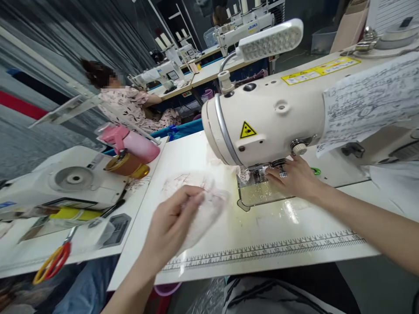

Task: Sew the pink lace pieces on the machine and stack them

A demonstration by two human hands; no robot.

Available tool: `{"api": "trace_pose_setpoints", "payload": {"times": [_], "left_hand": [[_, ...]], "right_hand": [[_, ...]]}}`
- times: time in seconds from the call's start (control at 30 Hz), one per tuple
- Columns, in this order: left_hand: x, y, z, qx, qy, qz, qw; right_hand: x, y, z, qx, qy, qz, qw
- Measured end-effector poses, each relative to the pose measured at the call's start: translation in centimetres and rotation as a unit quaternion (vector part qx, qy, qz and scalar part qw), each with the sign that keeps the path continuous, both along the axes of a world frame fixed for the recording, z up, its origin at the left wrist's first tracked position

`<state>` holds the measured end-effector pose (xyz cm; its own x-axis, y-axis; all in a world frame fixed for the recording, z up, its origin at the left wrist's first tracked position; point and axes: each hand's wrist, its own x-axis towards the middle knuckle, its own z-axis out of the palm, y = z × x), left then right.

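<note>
Pinched between the fingers of my left hand (176,222) is a thin white piece of fabric (209,213), blurred by motion, which hangs over the table left of the sewing machine (262,122). My right hand (294,176) reaches in beside the needle area, its fingertips close to the presser foot (258,174). Those fingertips are partly hidden by the machine parts, so whether they grip anything does not show. A strip of white lace (242,173) lies at the left of the presser foot, over the metal needle plate (262,194).
A ruler strip (262,250) runs along the table's front edge. On the left stand a pink bottle (137,141), an amber cup (127,165) and another machine (72,179), with orange-handled scissors (54,261) at the edge. A lamp (271,39) overhangs the machine. A person (124,102) sits beyond.
</note>
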<state>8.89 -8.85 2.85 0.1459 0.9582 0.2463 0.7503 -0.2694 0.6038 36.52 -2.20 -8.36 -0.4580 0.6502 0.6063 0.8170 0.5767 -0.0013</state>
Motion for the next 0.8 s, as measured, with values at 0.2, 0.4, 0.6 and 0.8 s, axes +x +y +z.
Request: {"api": "trace_pose_setpoints", "payload": {"times": [0.2, 0.4, 0.6, 0.8], "left_hand": [[5.5, 3.0, -4.4, -0.123, -0.069, -0.137, 0.981], [5.3, 4.7, -7.8, 0.06, 0.253, -0.094, 0.961], [5.9, 2.8, -9.1, 0.225, 0.269, -0.275, 0.895], [5.9, 3.7, -11.6, 0.234, 0.295, -0.239, 0.895]], "right_hand": [[0.1, 0.3, -0.3, 0.067, -0.036, -0.014, 0.997], [0.0, 0.2, -0.4, 0.062, -0.022, -0.025, 0.998], [-0.7, -0.9, 0.3, 0.073, -0.06, 0.04, 0.995], [-0.8, -1.0, -0.3, 0.042, -0.099, 0.061, 0.992]]}}
